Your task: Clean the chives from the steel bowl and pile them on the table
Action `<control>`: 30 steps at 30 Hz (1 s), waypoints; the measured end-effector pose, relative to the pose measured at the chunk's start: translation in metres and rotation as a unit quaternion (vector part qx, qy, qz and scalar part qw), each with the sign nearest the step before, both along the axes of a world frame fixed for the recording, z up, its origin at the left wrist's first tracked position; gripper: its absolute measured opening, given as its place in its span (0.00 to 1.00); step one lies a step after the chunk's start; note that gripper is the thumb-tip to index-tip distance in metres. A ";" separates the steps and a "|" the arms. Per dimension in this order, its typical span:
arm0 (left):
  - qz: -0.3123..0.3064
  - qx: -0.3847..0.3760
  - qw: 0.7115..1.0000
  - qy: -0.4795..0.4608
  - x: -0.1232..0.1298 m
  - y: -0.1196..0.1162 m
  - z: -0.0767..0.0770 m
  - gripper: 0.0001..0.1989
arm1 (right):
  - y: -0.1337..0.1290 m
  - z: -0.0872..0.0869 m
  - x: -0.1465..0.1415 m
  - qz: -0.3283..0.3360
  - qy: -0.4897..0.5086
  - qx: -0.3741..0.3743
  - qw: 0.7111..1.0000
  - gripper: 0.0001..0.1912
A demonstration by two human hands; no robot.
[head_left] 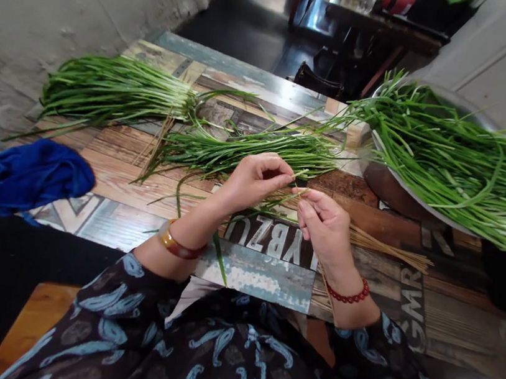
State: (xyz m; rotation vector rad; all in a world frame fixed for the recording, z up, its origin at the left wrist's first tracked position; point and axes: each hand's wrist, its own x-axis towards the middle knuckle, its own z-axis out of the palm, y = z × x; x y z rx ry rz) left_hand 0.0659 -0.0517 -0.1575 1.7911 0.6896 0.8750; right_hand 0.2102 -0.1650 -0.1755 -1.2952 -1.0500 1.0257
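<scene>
Above the near side of the table, my left hand (256, 182) is closed in a pinch on a green chive stalk (301, 174). Facing it, my right hand (323, 224) is closed around a thin bamboo skewer (326, 288), whose lower part shows beside the wrist. Between the fingertips the skewer's tip and another bit of chive nearly meet; whether the tip pierces the stalk is too small to tell. Just beyond my hands lies a loose pile of chives (249, 151). One long leaf hangs below my left wrist.
A thick chive bundle (121, 89) lies at the left, near a blue cloth (38, 175). Bamboo skewers (390, 248) rest right of my hands, and more skewers (156, 144) at the left. A large metal bowl (383, 186) heaped with chives stands at the right.
</scene>
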 end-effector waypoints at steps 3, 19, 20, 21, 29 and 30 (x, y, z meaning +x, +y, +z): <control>-0.050 -0.107 0.993 -0.005 0.000 -0.003 0.002 0.10 | 0.001 0.000 0.000 -0.004 -0.001 0.003 1.000 0.12; -0.054 -0.206 0.973 -0.084 0.000 -0.006 0.000 0.12 | 0.000 -0.003 0.000 -0.007 0.002 0.033 0.999 0.14; -0.053 -0.204 0.974 -0.083 0.000 -0.006 0.000 0.12 | 0.000 -0.003 0.000 -0.007 0.004 0.035 0.999 0.13; -0.053 -0.202 0.975 -0.081 0.000 -0.006 0.000 0.12 | 0.000 -0.003 0.000 -0.008 0.005 0.035 0.999 0.13; -0.049 -0.178 0.980 -0.072 0.000 -0.005 0.000 0.10 | 0.001 -0.006 0.001 -0.017 0.004 0.012 1.000 0.14; -0.049 -0.176 0.981 -0.071 0.000 -0.004 -0.001 0.10 | 0.001 -0.006 0.001 -0.017 0.009 0.011 1.000 0.14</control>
